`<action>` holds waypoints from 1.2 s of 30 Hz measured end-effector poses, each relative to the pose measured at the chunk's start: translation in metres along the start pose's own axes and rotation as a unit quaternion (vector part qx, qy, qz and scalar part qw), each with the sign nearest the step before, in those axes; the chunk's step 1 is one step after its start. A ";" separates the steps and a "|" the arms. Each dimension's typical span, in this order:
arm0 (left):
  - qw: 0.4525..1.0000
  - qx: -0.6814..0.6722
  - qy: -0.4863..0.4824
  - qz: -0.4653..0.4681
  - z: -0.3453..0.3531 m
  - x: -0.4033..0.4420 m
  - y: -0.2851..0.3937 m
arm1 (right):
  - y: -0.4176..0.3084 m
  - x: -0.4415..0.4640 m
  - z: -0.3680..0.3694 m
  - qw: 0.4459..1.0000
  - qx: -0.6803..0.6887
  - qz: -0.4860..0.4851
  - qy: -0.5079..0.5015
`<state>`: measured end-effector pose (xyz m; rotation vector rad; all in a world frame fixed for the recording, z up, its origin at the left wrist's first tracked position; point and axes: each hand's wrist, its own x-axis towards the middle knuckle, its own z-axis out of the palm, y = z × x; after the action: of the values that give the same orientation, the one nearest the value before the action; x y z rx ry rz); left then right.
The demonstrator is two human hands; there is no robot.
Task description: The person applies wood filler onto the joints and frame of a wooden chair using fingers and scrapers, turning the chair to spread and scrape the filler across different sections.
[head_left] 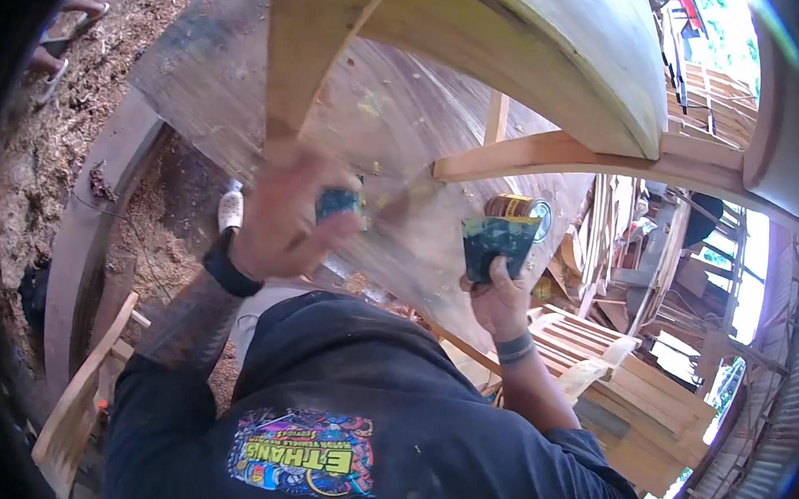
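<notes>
My left hand (296,216), blurred by motion and with a black band at its wrist, has a small dark green piece (336,202) between its thumb and fingers. On the right, my right hand (501,303) grips the lower edge of a flat dark green plate (487,241) with pale smears along its top. Just behind that plate a tin with a brown and yellow label (510,204) lies or stands on the grey board (418,95). Above both hands rises a curved wooden piece (513,46) with yellowish, smooth patches.
A curved wooden rail (552,154) runs to the right above the tin. Stacked wooden slats (585,352) and loose timber fill the right side. At the lower left is a curved wooden frame (84,404). Another person's feet (56,68) show at the upper left, on shavings.
</notes>
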<state>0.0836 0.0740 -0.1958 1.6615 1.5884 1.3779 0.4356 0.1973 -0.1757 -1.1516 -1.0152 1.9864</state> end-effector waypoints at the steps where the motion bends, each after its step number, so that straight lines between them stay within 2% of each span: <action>1: 0.996 -0.061 -0.068 -0.018 0.030 -0.007 -0.009 | 0.001 0.000 0.004 1.000 -0.010 -0.003 0.004; 3: 0.980 -0.172 -0.089 -0.036 0.078 -0.018 -0.009 | 0.008 0.003 0.019 0.999 0.041 0.031 0.005; 4: 0.978 -0.199 -0.056 -0.016 0.096 -0.015 -0.004 | 0.006 0.005 0.040 0.998 0.053 0.030 -0.008; 6: 0.972 -0.234 -0.007 0.006 0.126 -0.007 0.010 | 0.012 0.009 0.044 0.991 0.091 0.098 -0.008; 7: 0.971 -0.240 0.012 0.009 0.138 -0.002 0.016 | 0.011 0.011 0.061 0.992 0.106 0.064 -0.022; 8: 0.962 -0.272 -0.003 -0.017 0.139 0.007 0.024 | 0.013 0.013 0.068 0.992 0.102 0.066 -0.040; 10: 0.941 -0.330 -0.030 -0.071 0.135 0.027 0.034 | 0.018 0.024 0.075 0.995 0.089 0.048 0.009; 14: 0.901 -0.396 0.045 -0.174 0.146 0.043 0.037 | -0.018 0.038 0.069 0.994 -0.020 0.106 -0.025; 16: 0.951 -0.296 0.066 -0.061 0.147 0.060 0.026 | -0.031 0.040 0.045 0.983 -0.124 0.111 -0.077; 17: 0.969 -0.234 0.075 -0.013 0.139 0.073 0.029 | -0.043 0.040 0.036 0.974 -0.194 0.088 -0.078; 18: 0.981 -0.170 0.085 0.037 0.134 0.085 0.029 | -0.053 0.041 0.023 0.961 -0.267 0.026 -0.067; 20: 0.986 -0.123 0.059 0.093 0.136 0.107 0.023 | -0.086 0.042 0.001 0.939 -0.313 -0.122 0.074; 21: 0.987 -0.109 0.055 0.102 0.145 0.118 0.023 | -0.118 0.049 -0.019 0.928 -0.327 -0.173 0.035; 22: 0.988 -0.093 0.055 0.111 0.154 0.127 0.023 | -0.142 0.054 -0.034 0.947 -0.228 -0.211 0.085; 24: 0.983 -0.087 0.075 0.143 0.173 0.142 0.022 | -0.204 0.064 -0.047 0.912 -0.238 -0.322 0.089; 26: 0.978 -0.094 0.097 0.160 0.193 0.147 0.025 | -0.255 0.090 -0.066 0.935 -0.126 -0.307 0.124; 28: 0.972 -0.110 0.129 0.165 0.208 0.149 0.027 | -0.292 0.119 -0.067 0.880 -0.323 -0.315 0.150; 29: 0.974 -0.109 0.131 0.152 0.213 0.150 0.031 | -0.315 0.140 -0.090 0.747 -0.525 -0.362 0.187; 31: 0.968 -0.093 0.172 0.160 0.221 0.152 0.039 | -0.350 0.183 -0.098 0.710 -0.556 -0.425 0.078; 32: 0.963 -0.087 0.197 0.163 0.229 0.153 0.042 | -0.364 0.198 -0.077 0.816 -0.391 -0.421 -0.057; 34: 0.955 -0.071 0.237 0.161 0.250 0.153 0.042 | -0.381 0.222 -0.026 0.837 -0.326 -0.425 -0.111; 35: 0.952 -0.069 0.255 0.157 0.260 0.153 0.043 | -0.381 0.227 0.012 0.767 -0.434 -0.472 -0.035; 36: 0.947 -0.068 0.273 0.152 0.269 0.152 0.044 | -0.380 0.238 0.029 0.684 -0.498 -0.532 -0.025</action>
<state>0.3121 0.2857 -0.2121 1.5700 1.4959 2.2071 0.3585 0.5738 0.0573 -0.5842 -2.2352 0.4286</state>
